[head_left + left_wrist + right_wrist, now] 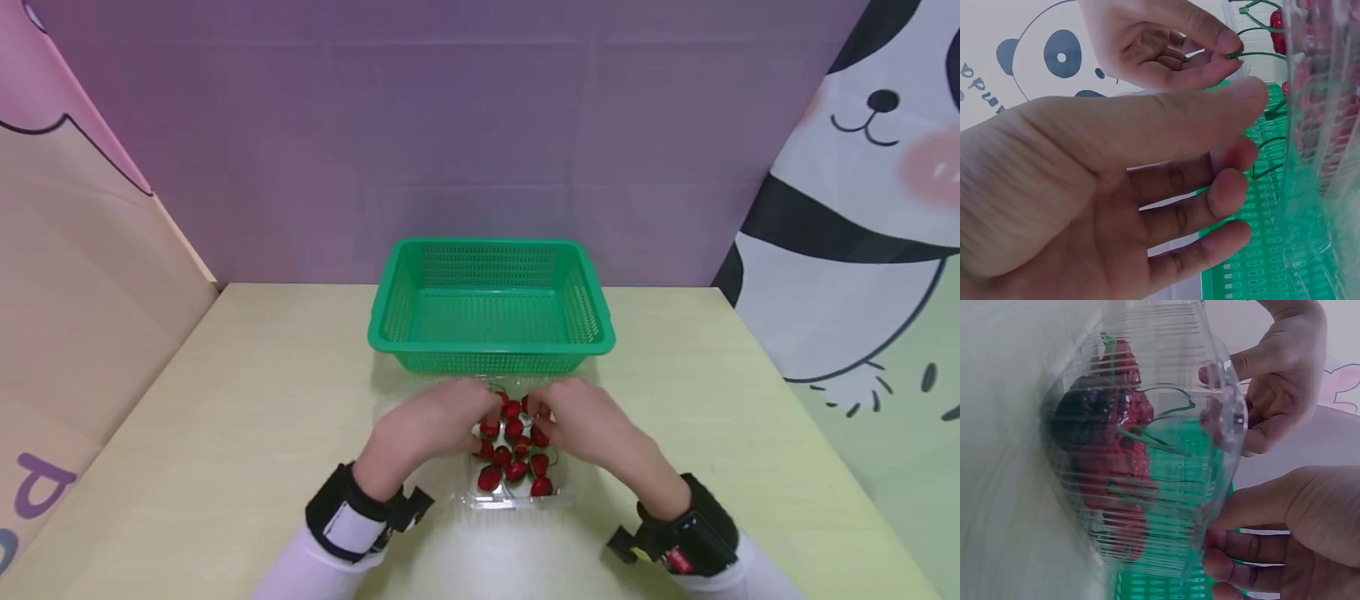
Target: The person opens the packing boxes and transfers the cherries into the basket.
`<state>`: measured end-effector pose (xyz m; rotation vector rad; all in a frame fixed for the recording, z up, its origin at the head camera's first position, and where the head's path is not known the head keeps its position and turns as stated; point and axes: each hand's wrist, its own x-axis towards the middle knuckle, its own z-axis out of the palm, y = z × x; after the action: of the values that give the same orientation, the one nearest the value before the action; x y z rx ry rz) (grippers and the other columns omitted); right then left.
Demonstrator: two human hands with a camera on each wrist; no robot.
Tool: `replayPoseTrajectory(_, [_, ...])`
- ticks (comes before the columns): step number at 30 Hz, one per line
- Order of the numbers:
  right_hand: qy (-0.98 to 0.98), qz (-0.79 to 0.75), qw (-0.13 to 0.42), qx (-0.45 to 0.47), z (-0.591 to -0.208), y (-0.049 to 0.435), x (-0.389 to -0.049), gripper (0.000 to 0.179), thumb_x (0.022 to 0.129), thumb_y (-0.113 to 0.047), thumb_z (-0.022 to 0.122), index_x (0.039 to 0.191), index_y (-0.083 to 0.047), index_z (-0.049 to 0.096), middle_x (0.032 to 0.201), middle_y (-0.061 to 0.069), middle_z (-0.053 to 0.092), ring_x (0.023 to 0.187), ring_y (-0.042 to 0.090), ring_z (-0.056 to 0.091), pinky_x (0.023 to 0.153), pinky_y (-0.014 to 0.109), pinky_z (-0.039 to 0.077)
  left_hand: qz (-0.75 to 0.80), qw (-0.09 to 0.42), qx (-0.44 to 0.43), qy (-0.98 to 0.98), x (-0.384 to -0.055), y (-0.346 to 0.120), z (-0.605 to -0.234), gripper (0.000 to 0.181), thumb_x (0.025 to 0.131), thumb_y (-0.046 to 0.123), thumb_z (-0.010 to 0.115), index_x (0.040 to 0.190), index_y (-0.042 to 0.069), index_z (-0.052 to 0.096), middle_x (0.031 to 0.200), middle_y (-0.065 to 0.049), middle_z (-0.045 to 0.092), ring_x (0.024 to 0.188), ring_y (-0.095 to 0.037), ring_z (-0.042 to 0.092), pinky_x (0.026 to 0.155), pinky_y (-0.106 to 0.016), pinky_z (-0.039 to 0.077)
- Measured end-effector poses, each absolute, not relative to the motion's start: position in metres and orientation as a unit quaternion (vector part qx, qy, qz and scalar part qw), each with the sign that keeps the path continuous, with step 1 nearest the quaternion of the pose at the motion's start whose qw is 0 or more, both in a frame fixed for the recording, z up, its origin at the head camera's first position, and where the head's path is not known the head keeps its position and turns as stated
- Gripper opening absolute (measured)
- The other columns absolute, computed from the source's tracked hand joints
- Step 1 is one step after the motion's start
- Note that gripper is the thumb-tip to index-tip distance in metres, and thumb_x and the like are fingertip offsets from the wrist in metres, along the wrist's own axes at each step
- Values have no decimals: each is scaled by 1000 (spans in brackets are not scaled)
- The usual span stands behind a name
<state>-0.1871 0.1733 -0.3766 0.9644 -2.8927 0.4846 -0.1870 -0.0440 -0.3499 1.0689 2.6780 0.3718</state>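
Plastic box [1235,425]; cherries [490,477] seemingly glossy

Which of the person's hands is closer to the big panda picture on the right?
Right: the right hand is at the right side of the clear container, toward the panda picture; the left hand is at the container's left side, farther from it.

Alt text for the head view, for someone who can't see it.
A left hand and a right hand reach over red fruit in a clear box on a pale table. Behind the box stands a green basket, purple backdrop beyond.
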Motion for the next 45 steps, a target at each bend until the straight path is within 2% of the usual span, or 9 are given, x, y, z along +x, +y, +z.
replayPoseTrajectory(8, [-933,179,26,312,-369,178,-187,15,86,2,77,84,-11,70,78,-7,63,73,12,60,64,29,54,116,119,361,918,-186,-43,-350,22,78,1,86,83,11,66,75,6,55,71,-11,50,64,-25,47])
replayPoseTrajectory(13, [-932,192,31,305,-363,180,-187,13,86,2,76,85,-11,72,78,-7,65,73,12,61,64,29,54,114,126,357,919,-186,-42,-352,23,79,3,86,84,13,66,80,4,62,72,-11,52,63,-25,47])
replayPoseTrajectory(17, [-931,194,55,305,-359,182,-189,12,86,1,76,85,-11,73,77,-6,64,72,13,61,64,29,53,114,131,357,918,-187,-43,-353,22,80,4,86,86,12,67,82,3,64,72,-10,54,64,-25,48])
replayPoseTrajectory(22, [-928,208,80,300,-352,186,-191,10,87,1,75,89,-9,73,79,-5,65,74,13,62,66,30,55,122,140,354,917,-188,-42,-354,19,82,6,85,86,11,67,77,7,58,71,-10,53,63,-25,48])
replayPoseTrajectory(27, [-922,245,107,282,-345,192,-193,8,90,0,75,94,-6,73,82,-3,67,73,12,62,62,29,54,122,147,352,916,-189,-39,-355,20,83,7,85,83,12,65,75,7,55,71,-11,50,62,-25,47])
replayPoseTrajectory(34, [-903,286,156,281,-343,195,-197,13,87,7,74,96,-2,71,88,4,69,77,18,67,66,36,60,112,141,364,914,-188,-36,-358,26,81,4,85,78,14,61,78,5,53,74,-11,49,65,-25,46])
replayPoseTrajectory(45, [-883,319,214,270,-340,197,-202,15,86,10,74,96,-1,72,89,7,69,80,21,66,67,37,62,109,138,382,907,-187,-32,-360,19,82,2,83,92,10,68,91,3,60,84,-11,53,74,-25,49])
